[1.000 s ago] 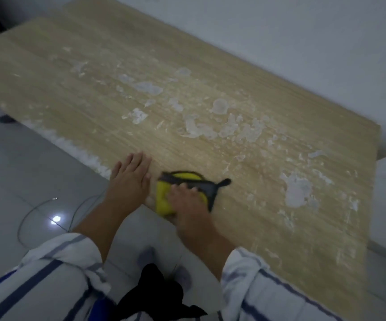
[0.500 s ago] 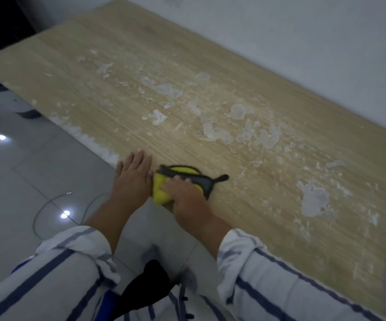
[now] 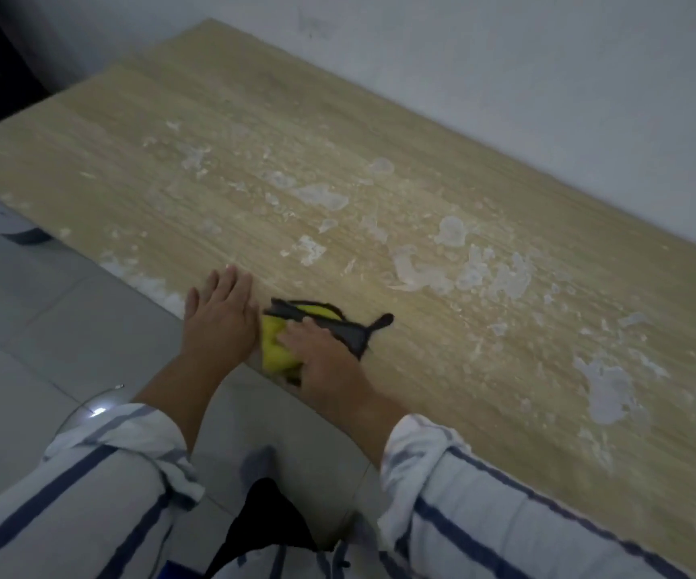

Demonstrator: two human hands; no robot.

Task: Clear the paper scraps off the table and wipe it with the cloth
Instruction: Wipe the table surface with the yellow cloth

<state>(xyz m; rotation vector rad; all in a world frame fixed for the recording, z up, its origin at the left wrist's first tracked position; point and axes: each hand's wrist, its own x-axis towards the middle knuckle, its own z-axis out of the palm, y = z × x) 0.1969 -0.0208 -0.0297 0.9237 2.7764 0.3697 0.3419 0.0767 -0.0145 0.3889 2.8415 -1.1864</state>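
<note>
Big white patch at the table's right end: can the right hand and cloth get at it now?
Probably yes: only flecked tabletop lies between the right hand, on the cloth, and the patch; nothing blocks it.

The right hand covers the middle of the cloth. The frame's right edge cuts off the table. We cannot separate individual paper scraps: they blur into pale patches.

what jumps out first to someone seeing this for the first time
The yellow cloth at the near edge of the table stands out, the right hand pressing on it and the left hand flat beside it. Beyond them, white paper scraps litter its wooden top, the biggest patch near the right end.
</note>
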